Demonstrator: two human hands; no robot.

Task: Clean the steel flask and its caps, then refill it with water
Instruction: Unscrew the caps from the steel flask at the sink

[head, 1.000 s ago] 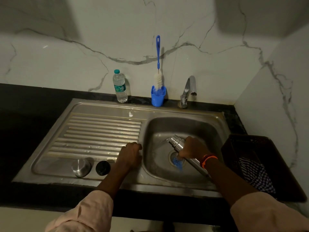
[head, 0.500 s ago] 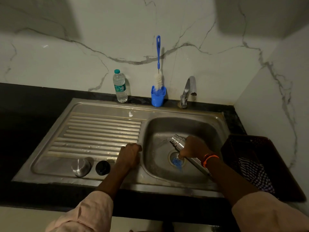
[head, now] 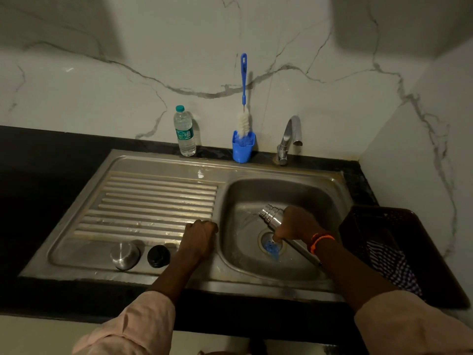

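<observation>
My right hand (head: 298, 224) grips the steel flask (head: 272, 217) over the sink basin (head: 256, 196). The flask lies tilted, its open threaded mouth pointing up and left, its lower end hidden under my forearm. My left hand (head: 201, 238) rests with curled fingers on the ridge between drainboard and basin, holding nothing. The steel cap (head: 125, 255) and the black inner cap (head: 158, 256) stand side by side on the drainboard (head: 153, 201), left of my left hand. A blue strainer (head: 271, 245) sits in the drain below the flask.
A plastic water bottle (head: 184, 130), a blue cup (head: 243, 149) holding a bottle brush (head: 243, 121), and the tap (head: 290, 139) stand along the back wall. A dark basket (head: 399, 226) with a checked cloth (head: 394, 267) sits right of the sink.
The flask's mouth has shifted slightly to the right and upward in my right hand. My left hand has stayed on the sink ridge.
</observation>
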